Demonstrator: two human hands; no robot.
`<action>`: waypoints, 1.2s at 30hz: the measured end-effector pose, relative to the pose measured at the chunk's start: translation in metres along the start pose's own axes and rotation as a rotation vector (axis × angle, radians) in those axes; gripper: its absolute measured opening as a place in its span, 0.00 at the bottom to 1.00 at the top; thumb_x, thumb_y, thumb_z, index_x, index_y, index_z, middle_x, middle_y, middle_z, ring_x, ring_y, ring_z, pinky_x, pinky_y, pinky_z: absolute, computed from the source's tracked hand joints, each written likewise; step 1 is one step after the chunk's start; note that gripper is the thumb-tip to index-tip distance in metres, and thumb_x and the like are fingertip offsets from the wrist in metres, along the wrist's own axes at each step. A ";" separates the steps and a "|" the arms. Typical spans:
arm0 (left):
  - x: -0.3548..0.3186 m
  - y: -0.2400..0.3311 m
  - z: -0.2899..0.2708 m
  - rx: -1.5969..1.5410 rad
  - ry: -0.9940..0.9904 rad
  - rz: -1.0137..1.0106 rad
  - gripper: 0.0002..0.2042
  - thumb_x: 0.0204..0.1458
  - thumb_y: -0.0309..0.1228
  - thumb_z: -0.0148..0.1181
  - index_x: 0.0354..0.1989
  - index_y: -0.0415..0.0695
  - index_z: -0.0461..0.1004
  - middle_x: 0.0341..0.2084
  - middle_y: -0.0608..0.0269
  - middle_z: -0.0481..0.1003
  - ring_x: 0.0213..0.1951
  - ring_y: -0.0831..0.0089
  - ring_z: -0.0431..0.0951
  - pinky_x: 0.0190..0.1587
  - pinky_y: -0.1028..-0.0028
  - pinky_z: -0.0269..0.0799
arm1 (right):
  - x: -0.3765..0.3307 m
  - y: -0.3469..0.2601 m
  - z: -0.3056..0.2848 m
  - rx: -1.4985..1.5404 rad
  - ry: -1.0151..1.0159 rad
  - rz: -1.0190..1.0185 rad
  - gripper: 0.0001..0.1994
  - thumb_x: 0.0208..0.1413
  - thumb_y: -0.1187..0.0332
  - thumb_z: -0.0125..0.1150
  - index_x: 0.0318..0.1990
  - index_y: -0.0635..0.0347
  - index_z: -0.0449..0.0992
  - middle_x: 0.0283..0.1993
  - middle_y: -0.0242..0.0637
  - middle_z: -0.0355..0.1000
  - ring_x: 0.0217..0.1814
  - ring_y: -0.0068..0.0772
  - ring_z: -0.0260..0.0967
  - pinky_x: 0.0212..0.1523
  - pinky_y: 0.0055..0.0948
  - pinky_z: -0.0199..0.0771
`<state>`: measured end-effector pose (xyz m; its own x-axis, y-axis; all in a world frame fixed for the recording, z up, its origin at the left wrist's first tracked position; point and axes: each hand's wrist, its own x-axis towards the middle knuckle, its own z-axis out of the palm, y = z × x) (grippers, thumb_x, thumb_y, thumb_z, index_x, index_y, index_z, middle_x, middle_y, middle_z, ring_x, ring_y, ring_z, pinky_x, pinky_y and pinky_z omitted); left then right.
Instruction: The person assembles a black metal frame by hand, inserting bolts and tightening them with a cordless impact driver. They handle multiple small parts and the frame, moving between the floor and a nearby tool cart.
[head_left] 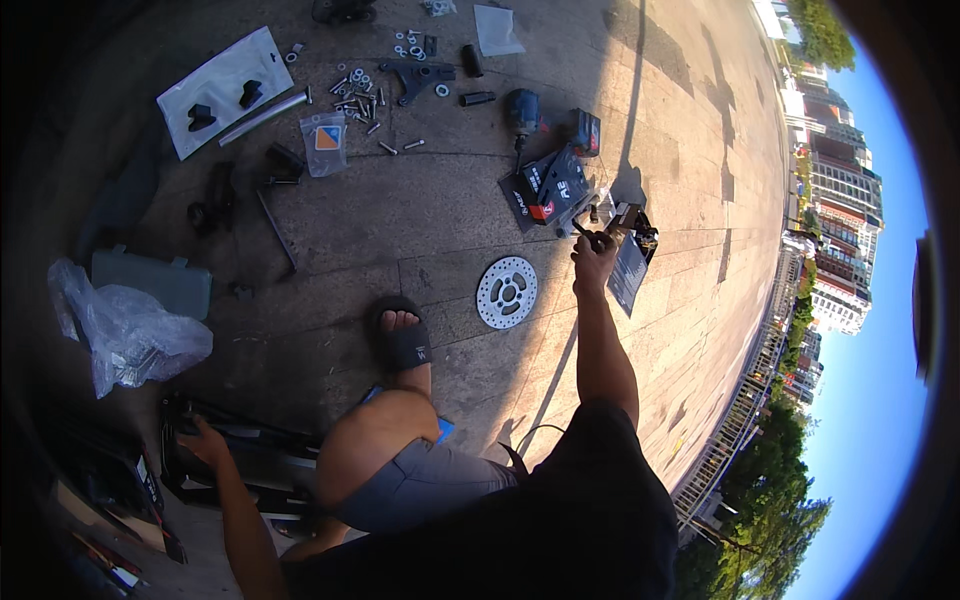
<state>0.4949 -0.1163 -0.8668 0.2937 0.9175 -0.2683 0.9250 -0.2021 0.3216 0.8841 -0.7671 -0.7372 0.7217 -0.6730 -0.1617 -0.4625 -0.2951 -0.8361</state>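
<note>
The left hand (pixel 205 442) is rested against a black frame-like part (pixel 250 450) — how far its fingers are closed cannot be told. Beyond, a perforated metal disc (pixel 491 291) is laid flat on the paving (pixel 440 240). Farther out, a slim dark piece (pixel 597 239) is gripped by the right hand (pixel 593 262), its fingers closed — near a black-and-red box (pixel 545 188).

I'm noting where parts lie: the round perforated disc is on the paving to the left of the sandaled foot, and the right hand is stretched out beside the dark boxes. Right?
Not quite: the head view shows the perforated disc on the paving to the right of the sandaled foot, not to its left. The right hand is stretched out beside the dark boxes.
</note>
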 end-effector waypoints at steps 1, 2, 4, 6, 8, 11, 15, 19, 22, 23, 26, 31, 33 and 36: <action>0.003 -0.004 0.003 0.026 0.011 0.025 0.41 0.53 0.52 0.54 0.64 0.32 0.47 0.57 0.32 0.60 0.56 0.41 0.65 0.57 0.55 0.63 | 0.033 0.020 0.000 -0.354 0.067 -0.230 0.14 0.50 0.75 0.60 0.44 0.59 0.66 0.33 0.38 0.72 0.29 0.28 0.71 0.25 0.27 0.70; 0.007 -0.009 0.002 0.073 -0.009 0.021 0.42 0.52 0.53 0.55 0.64 0.32 0.47 0.57 0.32 0.60 0.56 0.41 0.66 0.57 0.55 0.63 | 0.059 0.038 -0.007 -0.509 0.102 -0.395 0.13 0.49 0.74 0.60 0.43 0.60 0.67 0.34 0.40 0.74 0.32 0.34 0.73 0.30 0.31 0.72; 0.016 -0.018 0.000 0.152 -0.053 0.001 0.42 0.51 0.54 0.55 0.64 0.31 0.48 0.57 0.33 0.60 0.56 0.41 0.66 0.57 0.55 0.64 | 0.092 0.066 -0.014 -0.696 0.182 -0.370 0.13 0.48 0.71 0.60 0.41 0.60 0.69 0.37 0.43 0.76 0.39 0.42 0.75 0.40 0.37 0.72; 0.024 -0.026 -0.005 0.227 -0.073 -0.011 0.43 0.51 0.55 0.55 0.63 0.31 0.49 0.57 0.33 0.60 0.55 0.41 0.66 0.56 0.55 0.64 | 0.104 0.089 -0.009 -0.698 0.217 -0.326 0.13 0.47 0.69 0.61 0.41 0.60 0.70 0.38 0.42 0.76 0.42 0.44 0.75 0.44 0.39 0.72; 0.032 -0.031 -0.008 0.382 -0.055 -0.005 0.43 0.50 0.57 0.56 0.63 0.33 0.52 0.57 0.35 0.61 0.55 0.42 0.67 0.57 0.55 0.64 | 0.103 0.107 -0.008 -0.761 0.196 -0.458 0.09 0.47 0.67 0.61 0.36 0.58 0.73 0.36 0.42 0.74 0.38 0.47 0.72 0.44 0.42 0.69; 0.040 -0.026 -0.009 0.489 -0.051 -0.046 0.42 0.50 0.57 0.56 0.63 0.35 0.53 0.57 0.36 0.62 0.55 0.43 0.67 0.57 0.56 0.64 | 0.113 0.119 -0.022 -0.779 0.150 -0.568 0.07 0.51 0.64 0.58 0.30 0.57 0.77 0.32 0.45 0.76 0.36 0.49 0.73 0.45 0.42 0.70; 0.043 -0.003 -0.009 0.455 -0.075 -0.111 0.42 0.50 0.56 0.56 0.63 0.35 0.53 0.57 0.36 0.62 0.55 0.43 0.68 0.57 0.56 0.64 | 0.169 0.124 -0.043 -0.747 0.193 -0.216 0.11 0.53 0.62 0.54 0.38 0.55 0.79 0.38 0.46 0.77 0.42 0.50 0.75 0.41 0.41 0.74; 0.044 0.019 -0.007 0.438 -0.083 -0.155 0.41 0.49 0.55 0.56 0.63 0.35 0.54 0.57 0.36 0.62 0.54 0.44 0.68 0.56 0.56 0.64 | 0.218 0.130 -0.030 -0.996 0.094 -0.161 0.17 0.50 0.55 0.58 0.41 0.56 0.78 0.40 0.48 0.76 0.44 0.51 0.75 0.44 0.44 0.73; 0.047 0.031 -0.005 0.422 -0.086 -0.174 0.41 0.49 0.54 0.57 0.63 0.35 0.54 0.56 0.37 0.63 0.54 0.44 0.68 0.56 0.56 0.65 | 0.237 0.125 -0.023 -1.151 -0.079 0.057 0.20 0.49 0.52 0.60 0.40 0.58 0.79 0.41 0.52 0.76 0.45 0.52 0.74 0.45 0.44 0.73; 0.049 0.035 -0.003 0.412 -0.085 -0.185 0.41 0.49 0.54 0.57 0.63 0.35 0.54 0.56 0.37 0.63 0.54 0.44 0.68 0.56 0.56 0.65 | 0.236 0.123 -0.024 -1.160 -0.110 0.072 0.20 0.48 0.52 0.61 0.40 0.59 0.79 0.41 0.53 0.76 0.46 0.52 0.74 0.46 0.44 0.73; 0.055 0.045 0.002 0.398 -0.099 -0.184 0.40 0.49 0.53 0.57 0.63 0.35 0.54 0.56 0.37 0.63 0.54 0.45 0.68 0.56 0.56 0.65 | 0.227 0.113 -0.039 -0.993 -0.136 0.051 0.17 0.48 0.53 0.61 0.40 0.55 0.80 0.43 0.47 0.76 0.47 0.48 0.74 0.47 0.40 0.73; 0.063 0.059 0.009 0.362 -0.109 -0.187 0.40 0.49 0.52 0.57 0.62 0.35 0.54 0.56 0.37 0.63 0.53 0.45 0.69 0.56 0.56 0.65 | 0.202 0.112 -0.042 -0.823 -0.487 0.163 0.26 0.45 0.56 0.65 0.53 0.53 0.73 0.31 0.45 0.77 0.32 0.40 0.77 0.39 0.33 0.75; 0.064 0.063 0.011 0.341 -0.113 -0.187 0.40 0.49 0.52 0.57 0.62 0.35 0.54 0.55 0.37 0.64 0.53 0.45 0.69 0.55 0.56 0.65 | 0.196 0.119 -0.039 -0.746 -0.481 0.161 0.21 0.47 0.67 0.63 0.50 0.59 0.72 0.23 0.44 0.73 0.20 0.34 0.73 0.22 0.28 0.70; 0.066 0.066 0.012 0.317 -0.110 -0.189 0.39 0.49 0.51 0.58 0.62 0.35 0.54 0.55 0.37 0.64 0.53 0.46 0.69 0.55 0.57 0.65 | 0.194 0.128 -0.039 -0.913 -0.241 -0.226 0.17 0.46 0.67 0.62 0.45 0.60 0.75 0.23 0.43 0.73 0.20 0.33 0.73 0.22 0.30 0.71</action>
<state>0.5782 -0.0737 -0.8743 0.1192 0.9097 -0.3977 0.9888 -0.1450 -0.0354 0.9449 -0.9622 -0.8553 0.8816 -0.4092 -0.2352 -0.4486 -0.8815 -0.1476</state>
